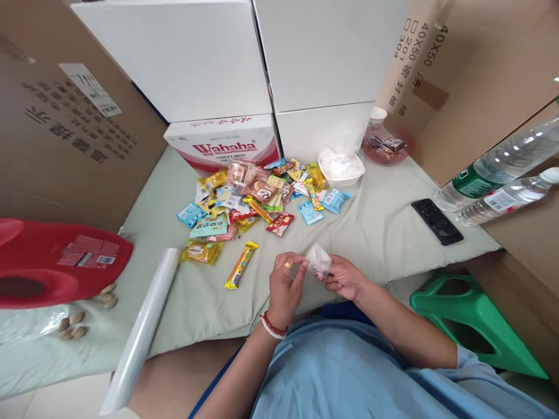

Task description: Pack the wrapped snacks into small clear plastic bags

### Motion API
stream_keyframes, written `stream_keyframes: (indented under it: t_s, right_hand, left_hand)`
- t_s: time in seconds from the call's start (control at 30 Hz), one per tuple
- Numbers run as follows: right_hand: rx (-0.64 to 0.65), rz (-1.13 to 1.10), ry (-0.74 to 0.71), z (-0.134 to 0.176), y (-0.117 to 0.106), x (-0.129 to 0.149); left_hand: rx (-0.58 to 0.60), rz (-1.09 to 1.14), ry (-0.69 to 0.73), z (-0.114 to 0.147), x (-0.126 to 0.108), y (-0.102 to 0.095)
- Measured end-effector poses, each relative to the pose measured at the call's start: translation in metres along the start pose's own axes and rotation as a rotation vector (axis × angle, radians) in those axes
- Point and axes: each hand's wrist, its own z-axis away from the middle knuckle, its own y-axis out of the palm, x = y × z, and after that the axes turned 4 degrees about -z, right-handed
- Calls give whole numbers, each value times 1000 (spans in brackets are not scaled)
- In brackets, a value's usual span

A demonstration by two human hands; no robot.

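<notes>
A small crinkled packet of clear and whitish plastic [318,259] is held up between my two hands, over the near edge of the table. My right hand [344,276] grips its right side. The fingertips of my left hand [286,285] pinch its left edge; I cannot make out what is inside. Beyond my hands lies a loose pile of wrapped snacks [262,191] in many colours. A yellow snack bar [241,265] lies apart on the cloth, left of my left hand. A white bowl [349,178] with a thin clear plastic bag [338,158] in it stands behind.
Left are a roll of clear film [142,331], a red plastic container [94,265] and several brown nuts [77,332]. Right are a black phone [438,221], water bottles [502,201], a pinkish bowl [379,158] and a green stool [502,349]. White boxes [323,58] wall the back.
</notes>
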Motion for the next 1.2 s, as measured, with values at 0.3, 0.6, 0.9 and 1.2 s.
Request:
stream_keyframes:
  t_s: [0.3,0.6,0.9,1.2]
  right_hand:
    - [-140,255,-431,3,2,1]
    - [-144,470,-534,-3,-8,7]
    - [-191,832,-717,4,-24,-3]
    - [-60,999,-812,-3,-2,-5]
  left_hand:
    - [-27,21,-60,9,5,-1]
    - [113,616,-709,6,7,0]
    - [78,648,-767,2,22,-3]
    - [74,760,-821,12,20,-19]
